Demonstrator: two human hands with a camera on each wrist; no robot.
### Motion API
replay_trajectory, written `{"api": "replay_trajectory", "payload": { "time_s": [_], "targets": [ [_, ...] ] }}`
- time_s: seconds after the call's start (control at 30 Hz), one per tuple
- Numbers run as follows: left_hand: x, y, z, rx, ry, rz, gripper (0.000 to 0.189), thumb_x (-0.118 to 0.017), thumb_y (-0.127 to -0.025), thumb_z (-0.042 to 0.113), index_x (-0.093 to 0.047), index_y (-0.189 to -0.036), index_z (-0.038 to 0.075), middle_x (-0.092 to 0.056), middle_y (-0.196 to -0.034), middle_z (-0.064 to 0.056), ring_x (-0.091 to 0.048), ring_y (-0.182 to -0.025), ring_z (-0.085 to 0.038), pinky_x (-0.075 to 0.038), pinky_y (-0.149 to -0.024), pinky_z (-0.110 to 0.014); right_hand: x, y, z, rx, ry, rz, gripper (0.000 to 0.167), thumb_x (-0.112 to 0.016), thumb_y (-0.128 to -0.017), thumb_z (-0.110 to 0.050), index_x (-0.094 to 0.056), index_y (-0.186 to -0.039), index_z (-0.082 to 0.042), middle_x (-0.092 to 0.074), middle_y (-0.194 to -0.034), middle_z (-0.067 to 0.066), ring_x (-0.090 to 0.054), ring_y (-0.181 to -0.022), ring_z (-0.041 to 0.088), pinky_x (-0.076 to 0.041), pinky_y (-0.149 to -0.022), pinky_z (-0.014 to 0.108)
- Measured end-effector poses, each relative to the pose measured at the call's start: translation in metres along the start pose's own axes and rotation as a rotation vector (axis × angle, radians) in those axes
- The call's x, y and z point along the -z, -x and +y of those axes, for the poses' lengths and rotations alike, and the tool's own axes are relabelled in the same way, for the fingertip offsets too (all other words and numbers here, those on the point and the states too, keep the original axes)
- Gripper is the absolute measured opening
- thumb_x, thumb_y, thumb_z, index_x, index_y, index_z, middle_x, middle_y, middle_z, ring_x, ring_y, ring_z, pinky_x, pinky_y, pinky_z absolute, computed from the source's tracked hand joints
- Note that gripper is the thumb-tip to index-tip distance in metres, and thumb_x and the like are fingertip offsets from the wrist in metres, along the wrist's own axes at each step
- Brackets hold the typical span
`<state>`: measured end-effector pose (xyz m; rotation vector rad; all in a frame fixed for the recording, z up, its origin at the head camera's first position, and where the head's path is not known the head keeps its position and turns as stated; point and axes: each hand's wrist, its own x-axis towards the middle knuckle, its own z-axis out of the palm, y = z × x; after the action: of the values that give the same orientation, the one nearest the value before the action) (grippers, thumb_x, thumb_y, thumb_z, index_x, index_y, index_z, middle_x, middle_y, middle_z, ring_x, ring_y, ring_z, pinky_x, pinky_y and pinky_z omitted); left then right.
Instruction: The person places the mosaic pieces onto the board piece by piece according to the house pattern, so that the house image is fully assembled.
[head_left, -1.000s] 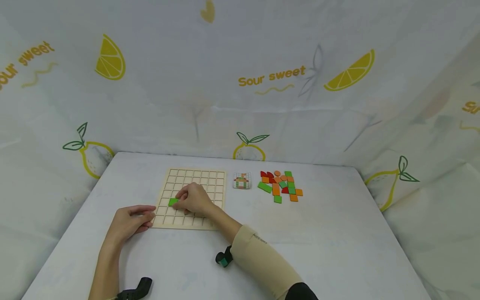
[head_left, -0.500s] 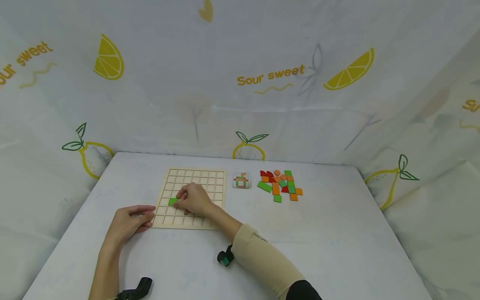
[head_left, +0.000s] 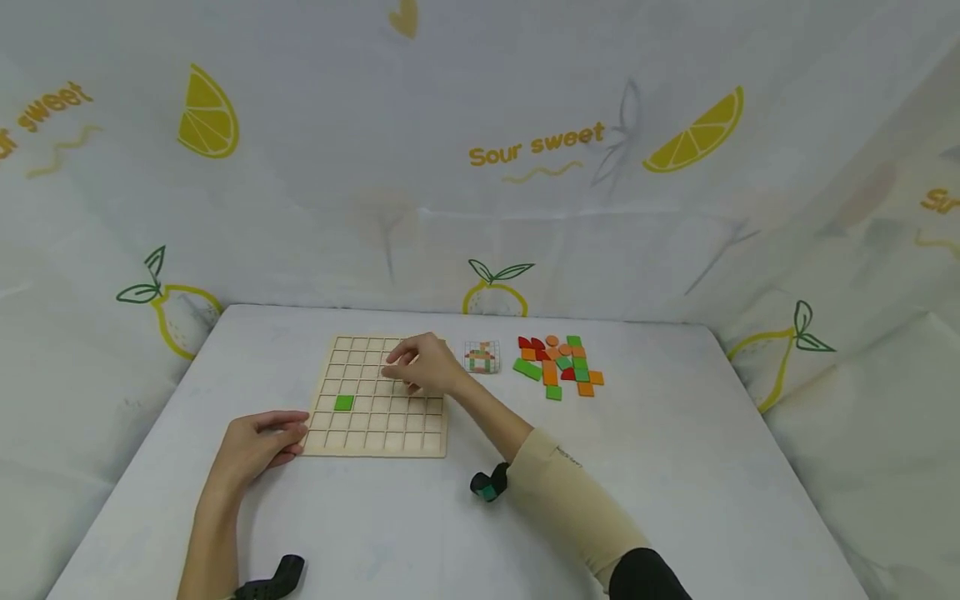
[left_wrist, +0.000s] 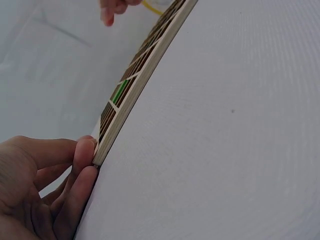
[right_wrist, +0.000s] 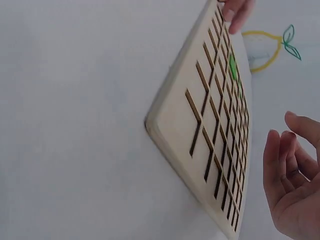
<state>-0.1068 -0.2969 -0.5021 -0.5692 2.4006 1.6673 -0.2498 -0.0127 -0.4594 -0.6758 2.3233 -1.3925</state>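
A square wooden grid board [head_left: 375,406] lies on the table with one green square tile [head_left: 343,403] in a cell towards its left side. My left hand [head_left: 264,442] is at the board's near left corner; in the left wrist view its fingertips [left_wrist: 86,152] pinch that corner. Over the board's far right part hovers my right hand [head_left: 426,364], its fingers loosely bent and holding nothing. The right wrist view shows this hand [right_wrist: 295,175] beside the grid, with a gap between thumb and fingers.
A small picture card [head_left: 482,357] lies right of the board. Farther right is a loose cluster of red, orange and green flat pieces [head_left: 550,372], with squares, circles and longer shapes. A white sheet with lemon prints [head_left: 495,296] hangs behind the table.
My right hand has let go of the green tile, which stays on the board, and has moved up and to the right. The left hand keeps its place at the board.
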Motion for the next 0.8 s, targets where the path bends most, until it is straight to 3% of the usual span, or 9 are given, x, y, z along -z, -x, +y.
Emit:
{"api": "replay_trajectory", "payload": {
  "time_s": [0.2, 0.47, 0.6, 0.8],
  "targets": [
    [0.0, -0.001, 0.0, 0.003, -0.006, 0.001, 0.048, -0.078, -0.1, 0.017, -0.067, -0.141, -0.005, -0.076, -0.096, 0.008, -0.075, -0.075, -0.005, -0.065, -0.072, -0.022, 0.061, 0.009, 0.027, -0.114, -0.054, 0.073, 0.021, -0.082, -0.098, -0.02, -0.078, -0.113, -0.005, -0.066, -0.086, 0.001, -0.068, -0.067, 0.016, -0.068, -0.069, 0.034],
    [0.001, 0.001, 0.001, 0.009, -0.002, -0.006, 0.05, -0.078, -0.1, 0.017, -0.066, -0.142, -0.006, -0.076, -0.095, 0.008, -0.075, -0.076, -0.005, -0.066, -0.072, -0.021, 0.135, 0.037, 0.073, -0.227, -0.072, 0.149, 0.029, -0.079, -0.1, -0.021, -0.076, -0.122, -0.002, -0.072, -0.1, 0.013, -0.07, -0.076, 0.02, -0.065, -0.072, 0.029],
    [0.0, 0.001, 0.002, 0.012, 0.0, -0.007, 0.049, -0.077, -0.1, 0.016, -0.066, -0.142, -0.007, -0.076, -0.094, 0.009, -0.075, -0.075, -0.005, -0.065, -0.071, -0.021, 0.157, 0.052, 0.092, -0.285, -0.058, 0.145, 0.032, -0.078, -0.101, -0.021, -0.074, -0.124, 0.002, -0.072, -0.096, 0.007, -0.067, -0.074, 0.014, -0.064, -0.07, 0.022],
    [0.0, 0.001, 0.001, 0.004, 0.002, -0.008, 0.049, -0.077, -0.1, 0.015, -0.066, -0.142, -0.007, -0.075, -0.093, 0.01, -0.075, -0.075, -0.004, -0.065, -0.071, -0.021, 0.17, 0.071, 0.11, -0.331, -0.018, 0.093, 0.03, -0.081, -0.099, -0.019, -0.076, -0.121, 0.002, -0.069, -0.087, -0.001, -0.064, -0.072, 0.013, -0.061, -0.067, 0.02]
  ]
}}
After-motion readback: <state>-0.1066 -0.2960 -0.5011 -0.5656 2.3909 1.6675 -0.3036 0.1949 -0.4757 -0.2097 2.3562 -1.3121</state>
